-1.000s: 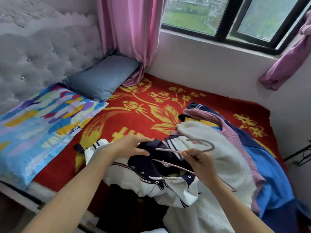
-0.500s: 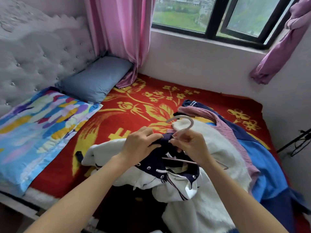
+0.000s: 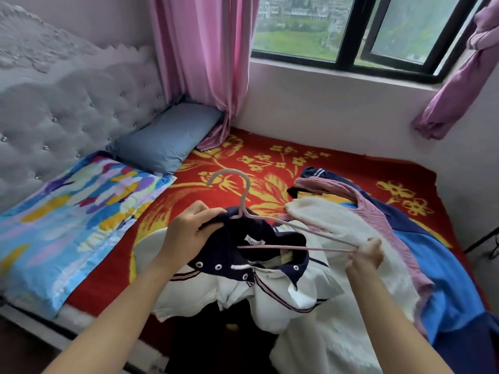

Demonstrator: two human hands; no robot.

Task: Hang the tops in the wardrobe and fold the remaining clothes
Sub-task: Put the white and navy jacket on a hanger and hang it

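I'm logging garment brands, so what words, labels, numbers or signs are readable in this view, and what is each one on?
Neck label inside the navy collar of the white sailor top: a short line of dark capitals, too small and blurred to read.
Hanger, pile of clothes, blanket: no text visible.

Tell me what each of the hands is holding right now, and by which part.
The left hand grips the top by its navy collar; the right hand pinches the hanger by one shoulder tip.
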